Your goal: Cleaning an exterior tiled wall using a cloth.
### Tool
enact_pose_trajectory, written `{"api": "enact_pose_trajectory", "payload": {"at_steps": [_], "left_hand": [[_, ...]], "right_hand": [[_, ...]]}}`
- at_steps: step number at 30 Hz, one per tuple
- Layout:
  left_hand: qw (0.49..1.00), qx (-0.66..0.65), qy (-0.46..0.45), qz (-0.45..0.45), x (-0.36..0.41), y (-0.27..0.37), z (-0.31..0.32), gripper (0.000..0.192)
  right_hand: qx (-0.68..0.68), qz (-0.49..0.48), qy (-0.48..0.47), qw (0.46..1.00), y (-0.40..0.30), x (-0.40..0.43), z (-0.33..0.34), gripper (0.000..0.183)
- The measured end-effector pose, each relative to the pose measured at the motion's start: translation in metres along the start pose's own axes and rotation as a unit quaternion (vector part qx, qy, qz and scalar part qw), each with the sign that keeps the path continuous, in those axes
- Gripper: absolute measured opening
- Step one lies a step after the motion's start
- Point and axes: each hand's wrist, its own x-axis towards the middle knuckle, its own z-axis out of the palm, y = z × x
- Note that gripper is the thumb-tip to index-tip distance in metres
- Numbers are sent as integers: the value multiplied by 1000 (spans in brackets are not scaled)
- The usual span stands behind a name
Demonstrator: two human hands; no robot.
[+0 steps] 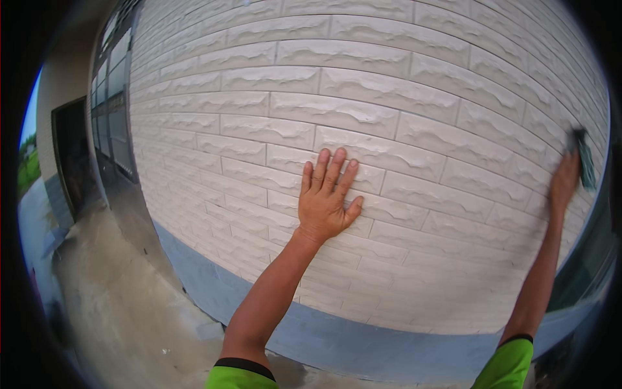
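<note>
My left hand (326, 204) rests flat, palm down, against a wall of cream split-face-look tiles (335, 107), its fingers spread and nothing in it. Far to the right, close to the wall's edge, my right hand (565, 182) is closed around a blurred dark and green hand tool (585, 160). Motion blur hides what kind of tool it is and whether it touches the tiles. Thin dark joint lines run between the staggered rows of tiles.
A blue-grey band (350, 340) runs along the wall's foot. Stained concrete floor (126, 291) stretches to the left. Beyond the wall's left edge are a window with bars (112, 92) and a dark doorway (73, 155). A dark green surface (580, 262) borders the lower right.
</note>
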Motion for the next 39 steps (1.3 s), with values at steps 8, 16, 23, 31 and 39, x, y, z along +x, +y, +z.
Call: {"api": "enact_pose_trajectory", "payload": {"at_steps": [8,16,23,31,39], "left_hand": [[1000,-11,13,-2,1,4,0,63],[1000,-29,8,-7,1,3,3,63],[997,-70,-11,1,1,-1,-3,64],[989,-133,-57,24,0,-6,-3,60],[992,-123,8,7,0,-7,-2,63]], "right_hand": [[-20,192,-53,980,81,-5,-22,60],[74,118,-50,989,-173,30,22,59],[129,-145,-23,981,-426,-7,68,37],[278,-361,-209,865,-636,-76,94,54],[201,-318,30,926,-541,43,125,34]]}}
